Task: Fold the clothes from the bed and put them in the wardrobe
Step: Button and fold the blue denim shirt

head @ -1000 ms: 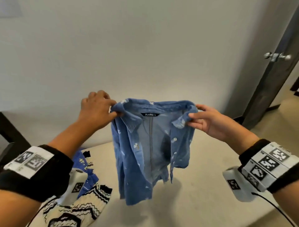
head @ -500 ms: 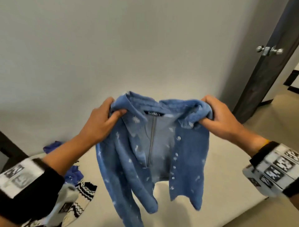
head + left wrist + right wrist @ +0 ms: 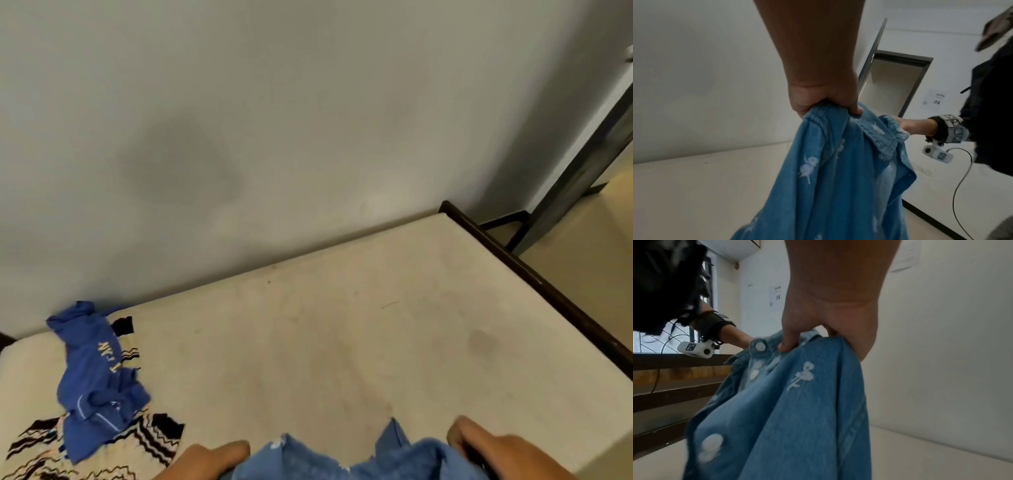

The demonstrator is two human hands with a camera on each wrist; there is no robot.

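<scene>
Left hand (image 3: 824, 97) and right hand (image 3: 830, 324) each clamp curled fingers on the collar ends of the denim shirt (image 3: 838, 170), bottom center of head view, hanging over the bed (image 3: 342, 342). Blue garment (image 3: 92, 370) on patterned sweater (image 3: 150, 442), lower left.

a home bedroom, bare mattress (image 3: 342, 342) in a dark bed frame (image 3: 534, 277), loose clothes (image 3: 92, 370), door (image 3: 582, 171)
</scene>
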